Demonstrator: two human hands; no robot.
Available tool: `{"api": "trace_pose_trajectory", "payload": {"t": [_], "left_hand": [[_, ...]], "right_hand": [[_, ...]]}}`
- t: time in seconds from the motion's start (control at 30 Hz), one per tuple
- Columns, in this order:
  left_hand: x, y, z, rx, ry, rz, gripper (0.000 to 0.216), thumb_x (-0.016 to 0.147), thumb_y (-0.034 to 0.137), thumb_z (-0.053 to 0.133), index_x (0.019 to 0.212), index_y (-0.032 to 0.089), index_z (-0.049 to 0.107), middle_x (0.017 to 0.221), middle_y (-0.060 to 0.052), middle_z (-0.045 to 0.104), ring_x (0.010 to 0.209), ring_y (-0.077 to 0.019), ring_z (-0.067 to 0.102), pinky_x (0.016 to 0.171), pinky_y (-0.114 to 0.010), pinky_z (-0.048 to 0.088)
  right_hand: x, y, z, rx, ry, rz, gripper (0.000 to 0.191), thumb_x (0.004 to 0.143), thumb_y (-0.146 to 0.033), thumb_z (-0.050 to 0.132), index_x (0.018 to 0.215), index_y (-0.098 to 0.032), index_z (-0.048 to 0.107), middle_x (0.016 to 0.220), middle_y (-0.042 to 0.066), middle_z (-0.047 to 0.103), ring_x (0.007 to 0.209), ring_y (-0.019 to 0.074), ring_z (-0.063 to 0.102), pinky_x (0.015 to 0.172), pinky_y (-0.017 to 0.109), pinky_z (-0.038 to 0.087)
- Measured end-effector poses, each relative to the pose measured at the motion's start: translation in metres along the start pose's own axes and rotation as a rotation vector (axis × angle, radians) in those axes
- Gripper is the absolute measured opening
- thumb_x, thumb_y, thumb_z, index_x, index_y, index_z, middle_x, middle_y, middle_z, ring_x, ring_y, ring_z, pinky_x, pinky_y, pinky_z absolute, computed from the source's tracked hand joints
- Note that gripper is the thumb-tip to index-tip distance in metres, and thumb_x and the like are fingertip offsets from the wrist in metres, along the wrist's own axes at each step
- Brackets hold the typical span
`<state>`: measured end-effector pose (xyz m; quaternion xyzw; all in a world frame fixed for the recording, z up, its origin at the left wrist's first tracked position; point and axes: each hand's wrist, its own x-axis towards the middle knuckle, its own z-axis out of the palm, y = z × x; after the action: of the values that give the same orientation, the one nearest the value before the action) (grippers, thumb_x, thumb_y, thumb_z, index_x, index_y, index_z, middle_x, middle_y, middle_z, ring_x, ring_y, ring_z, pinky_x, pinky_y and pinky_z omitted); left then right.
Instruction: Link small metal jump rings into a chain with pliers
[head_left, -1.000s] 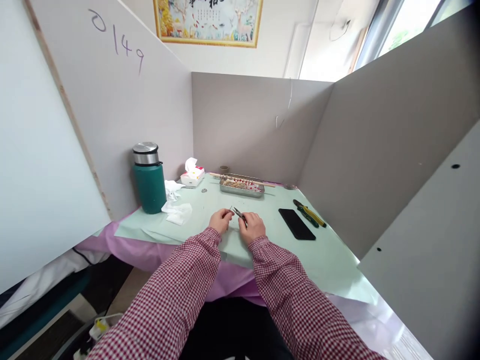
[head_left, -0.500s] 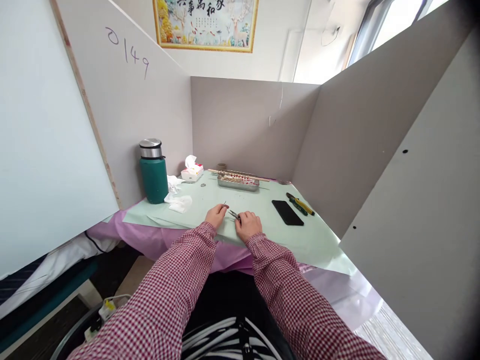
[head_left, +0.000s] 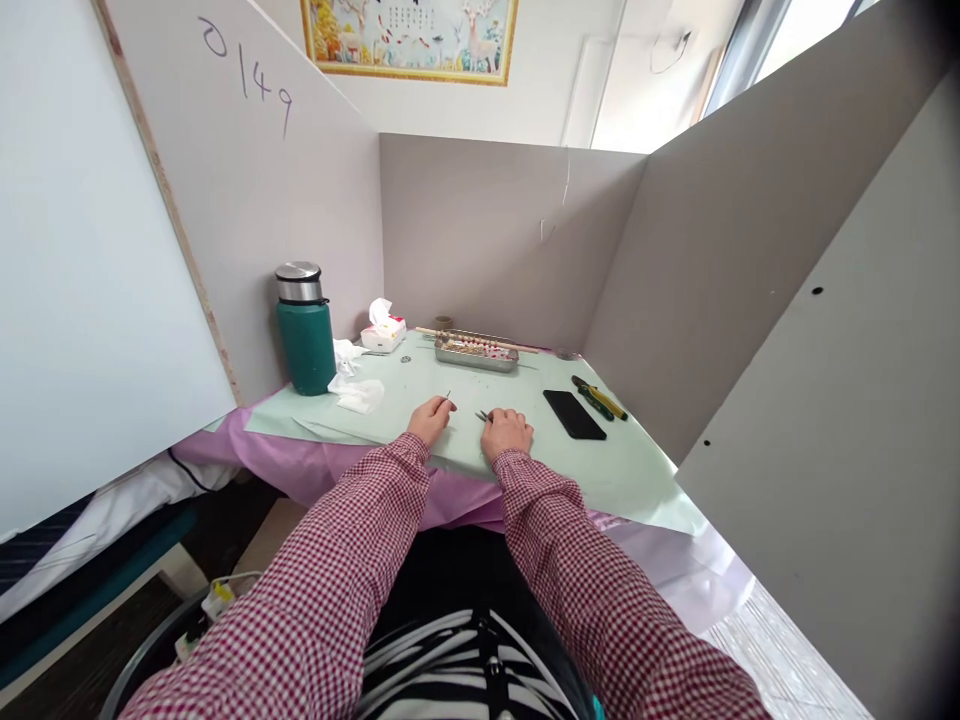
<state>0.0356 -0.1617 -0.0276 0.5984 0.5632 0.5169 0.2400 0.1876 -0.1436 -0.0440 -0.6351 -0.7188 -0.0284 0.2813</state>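
Note:
Over the near part of the green-covered table [head_left: 465,455], my left hand [head_left: 430,421] is closed in a pinch. A thin, dark, wire-like piece [head_left: 448,396] sticks up from its fingertips; its exact kind is too small to tell. To the right, my right hand [head_left: 508,432] is closed over a small metal tool with two pointed tips [head_left: 483,416]. Its tips point left and its handles are hidden under the fingers, so I cannot tell whether it is pliers or tweezers. The two hands are apart.
A metal tray [head_left: 477,360] with beads and a stick across it stands at the back. On the right lie a black phone [head_left: 574,414] and yellow-green pliers [head_left: 600,399]. A green bottle [head_left: 305,340], tissue box [head_left: 383,333] and crumpled tissues [head_left: 358,394] are left. Partitions enclose the table.
My right hand has moved right with the pointed tool, widening the gap to my left hand. Less of the tool shows now. The camera view has tilted slightly down.

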Motion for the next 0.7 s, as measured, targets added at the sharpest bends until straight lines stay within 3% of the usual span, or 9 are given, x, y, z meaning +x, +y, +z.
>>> {"api": "trace_pose_trajectory", "payload": {"t": [0.3,0.53,0.7], "left_hand": [[-0.002,0.003,0.002,-0.06,0.042,-0.072,0.032,0.075,0.039,0.037,0.074,0.016,0.059,0.046,0.005,0.042,0.043,-0.0079,0.037,0.043,-0.019,0.03],[-0.014,0.002,-0.004,-0.246,0.04,-0.077,0.029,0.077,0.041,0.037,0.074,0.016,0.052,0.046,0.006,0.039,0.035,-0.0047,0.03,0.036,-0.018,0.025],[-0.032,-0.002,-0.019,-0.382,0.095,-0.138,0.025,0.077,0.043,0.038,0.074,0.018,0.045,0.047,0.008,0.037,0.032,-0.0034,0.025,0.031,-0.016,0.02]], "right_hand": [[-0.003,-0.002,-0.004,-0.019,-0.011,-0.023,0.028,0.082,-0.033,0.038,0.093,-0.017,0.058,0.101,0.013,0.053,0.097,0.0253,0.04,0.08,0.04,0.026],[-0.014,0.001,-0.008,0.132,0.232,-0.159,0.023,0.081,-0.028,0.042,0.093,-0.017,0.057,0.098,0.009,0.053,0.097,0.0224,0.039,0.083,0.036,0.026],[-0.028,0.018,-0.015,0.314,0.303,-0.247,0.019,0.08,-0.025,0.043,0.087,-0.016,0.059,0.092,0.008,0.055,0.092,0.0197,0.044,0.084,0.034,0.032]]}}
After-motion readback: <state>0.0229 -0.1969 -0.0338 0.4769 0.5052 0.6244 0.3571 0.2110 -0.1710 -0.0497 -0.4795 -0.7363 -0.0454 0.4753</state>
